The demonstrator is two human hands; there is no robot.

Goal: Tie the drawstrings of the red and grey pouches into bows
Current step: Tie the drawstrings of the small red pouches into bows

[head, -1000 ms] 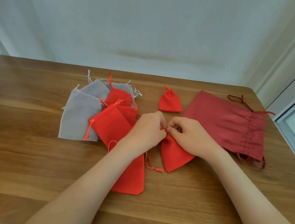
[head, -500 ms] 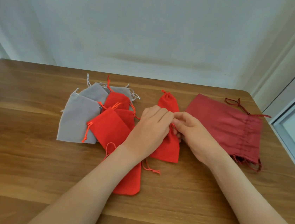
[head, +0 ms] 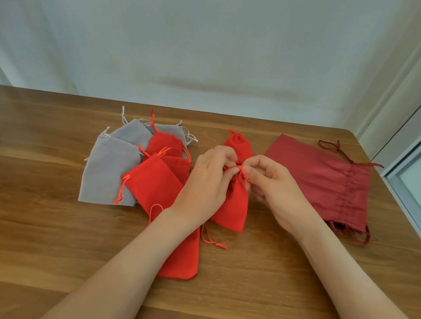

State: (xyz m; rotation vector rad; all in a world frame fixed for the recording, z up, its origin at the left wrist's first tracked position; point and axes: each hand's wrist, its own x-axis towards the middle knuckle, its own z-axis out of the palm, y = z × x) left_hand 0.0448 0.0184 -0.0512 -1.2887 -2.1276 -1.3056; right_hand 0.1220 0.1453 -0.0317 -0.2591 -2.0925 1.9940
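The red pouch sat mid-table, long axis running away from the person with its neck at the far end, where the left hand and right hand each pinched its drawstring, hemmed between a pouch pile on the left and a dark bag on the right, with bare table toward the near edge.
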